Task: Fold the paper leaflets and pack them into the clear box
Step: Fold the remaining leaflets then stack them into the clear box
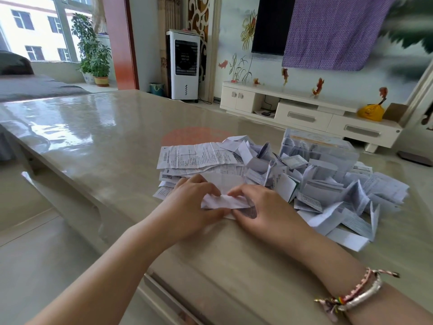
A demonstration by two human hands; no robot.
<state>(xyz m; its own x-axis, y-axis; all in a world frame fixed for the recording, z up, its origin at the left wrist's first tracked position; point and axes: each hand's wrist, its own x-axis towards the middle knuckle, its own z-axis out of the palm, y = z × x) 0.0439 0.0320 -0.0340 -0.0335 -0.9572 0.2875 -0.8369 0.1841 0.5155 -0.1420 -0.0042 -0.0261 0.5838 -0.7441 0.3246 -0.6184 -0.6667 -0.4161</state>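
Head view: my left hand (194, 202) and right hand (260, 207) meet over one leaflet (225, 201), fingers of both pinching its folded edge, its long axis running left to right between them. It rests near the front of the glossy desk (93, 137). Beyond lie flat sheets (196, 157), and right of them a heap of folded leaflets (339, 195). The clear box (321, 148) stands farther right, nearer my right hand. Behind are a TV cabinet (304, 113) and a window.

Both hands — left hand (190, 201), right hand (262, 208) — pinch leaflet (223, 201) on table (112, 141).
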